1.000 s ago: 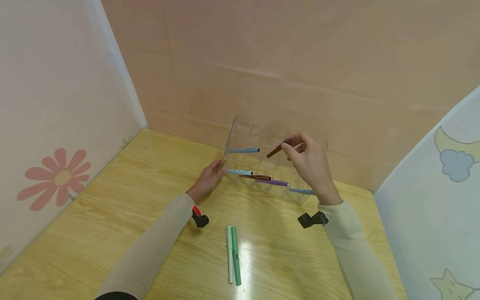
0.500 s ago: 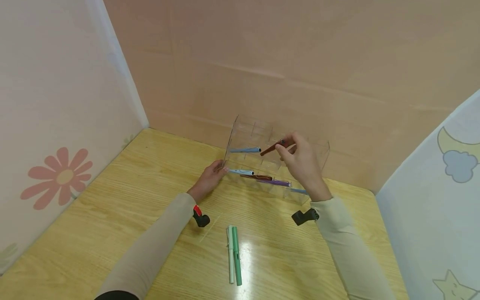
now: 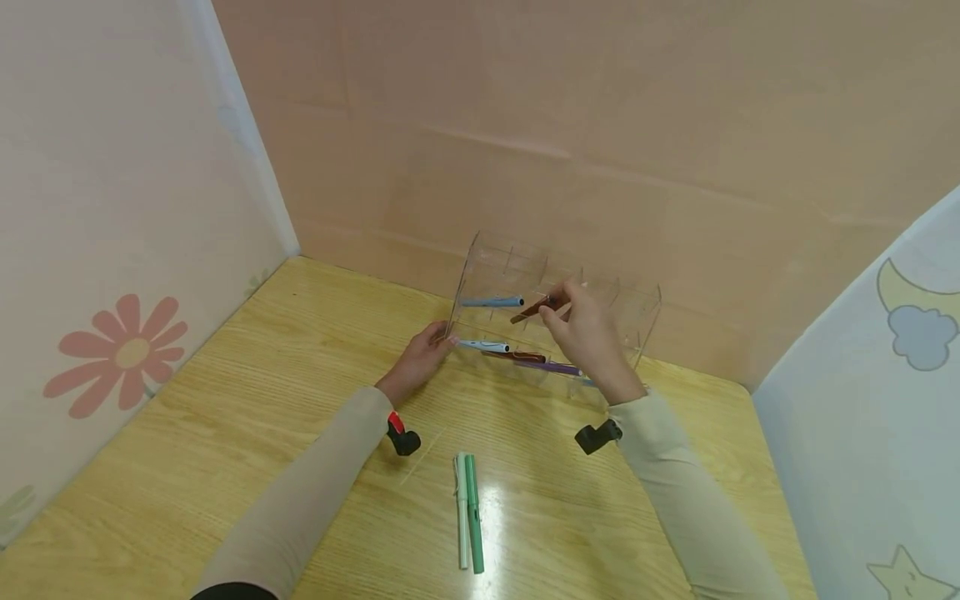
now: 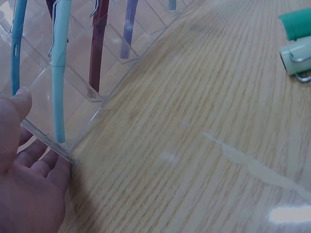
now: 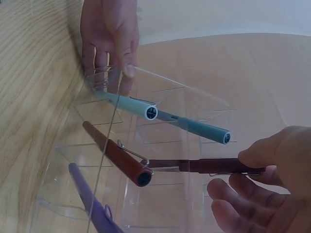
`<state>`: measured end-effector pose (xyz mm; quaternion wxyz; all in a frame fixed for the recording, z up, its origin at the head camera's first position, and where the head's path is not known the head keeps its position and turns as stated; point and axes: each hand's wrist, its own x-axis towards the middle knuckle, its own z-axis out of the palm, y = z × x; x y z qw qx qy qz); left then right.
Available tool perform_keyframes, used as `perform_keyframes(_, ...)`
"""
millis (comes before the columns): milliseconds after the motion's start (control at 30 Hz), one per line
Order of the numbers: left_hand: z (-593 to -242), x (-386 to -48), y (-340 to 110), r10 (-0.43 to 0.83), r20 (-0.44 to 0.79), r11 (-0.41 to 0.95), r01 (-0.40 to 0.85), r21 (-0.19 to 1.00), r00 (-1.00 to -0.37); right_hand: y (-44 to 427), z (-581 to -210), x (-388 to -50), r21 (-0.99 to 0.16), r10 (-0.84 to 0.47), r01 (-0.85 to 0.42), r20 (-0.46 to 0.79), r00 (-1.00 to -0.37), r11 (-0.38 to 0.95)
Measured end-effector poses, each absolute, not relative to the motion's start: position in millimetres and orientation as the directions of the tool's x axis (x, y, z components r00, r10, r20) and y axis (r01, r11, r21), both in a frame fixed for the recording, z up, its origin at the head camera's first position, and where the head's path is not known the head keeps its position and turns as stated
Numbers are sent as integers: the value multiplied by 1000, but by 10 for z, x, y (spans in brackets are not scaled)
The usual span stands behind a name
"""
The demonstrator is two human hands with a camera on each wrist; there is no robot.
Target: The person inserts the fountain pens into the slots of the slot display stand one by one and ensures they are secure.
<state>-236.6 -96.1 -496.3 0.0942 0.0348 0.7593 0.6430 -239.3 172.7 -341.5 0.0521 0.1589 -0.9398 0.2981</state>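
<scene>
A clear plastic pen rack [image 3: 463, 279] with divided tiers stands near the back of the table. My left hand [image 3: 416, 360] grips its left side panel, thumb on one face and fingers behind. My right hand [image 3: 592, 337] pinches a dark maroon pen [image 5: 214, 165] by its clip end, over the upper tier beside a blue pen [image 3: 492, 302]. Along the lower front tier lie a pale blue pen [image 4: 59, 73], a reddish-brown pen [image 5: 119, 155], a purple pen [image 3: 551, 367] and another blue pen [image 3: 588, 382], partly hidden by my right hand.
A pale mint pen [image 3: 462, 517] and a green pen [image 3: 475, 517] lie side by side on the wooden table [image 3: 337, 500], in front of the rack. A brown backdrop [image 3: 600, 125] rises close behind the rack, and patterned panels flank the table.
My right hand has moved left and slightly down with the maroon pen, bringing it near the blue pen on the upper tier. The left hand keeps its grip on the rack.
</scene>
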Motion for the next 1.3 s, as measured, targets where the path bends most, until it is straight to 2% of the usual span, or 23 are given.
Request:
perform_keyframes(367,-4945,-2353,-947,156,-109,189,-78,979,-982,1691,-3512,-2407,-519,-261,-320,186,-947,793)
perform_keyframes(667,-4927,-2348,-939,156,-107,212,-73,975,-982,1720,-3556,-2426,-477,-290,-376,246,-925,794)
perform_keyframes(1167,-4953,-2371,-941,144,-105,201,-74,977,-984,1833,-3616,-2443,-507,-278,-351,216,-936,787)
perform_keyframes(1300,-4951,-2365,-945,143,-109,185,-82,979,-984,1826,-3622,-2448,-482,-291,-374,240,-926,793)
